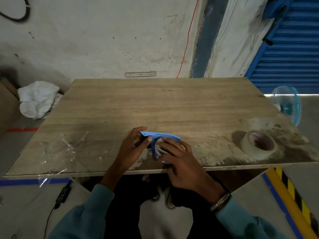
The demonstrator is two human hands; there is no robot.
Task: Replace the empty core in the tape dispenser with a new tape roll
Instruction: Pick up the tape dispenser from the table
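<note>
Head view, sleeves: teal sleeves [89, 219] reach in from the bottom edge; a metal watch [221, 201] sits on the right wrist.
Right hand: right hand [179, 157] lies over the tape dispenser, fingers curled down onto its round middle part; what lies under them is hidden.
Left hand: left hand [133, 147] grips the dispenser's left end, thumb and fingers pinched around a dark part.
Tape dispenser: blue tape dispenser [160, 136] rests on the bench near the front edge, between both hands.
New tape roll: pale tape roll [259, 145] lies flat on the bench, well apart to the right, untouched.
Bench: wooden bench [155, 104], with clear film [69, 149] stuck at its front left.
Surroundings: white sack [38, 99] on the floor to the left; blue fan [288, 104] at the right; blue shutter [291, 54] behind.
</note>
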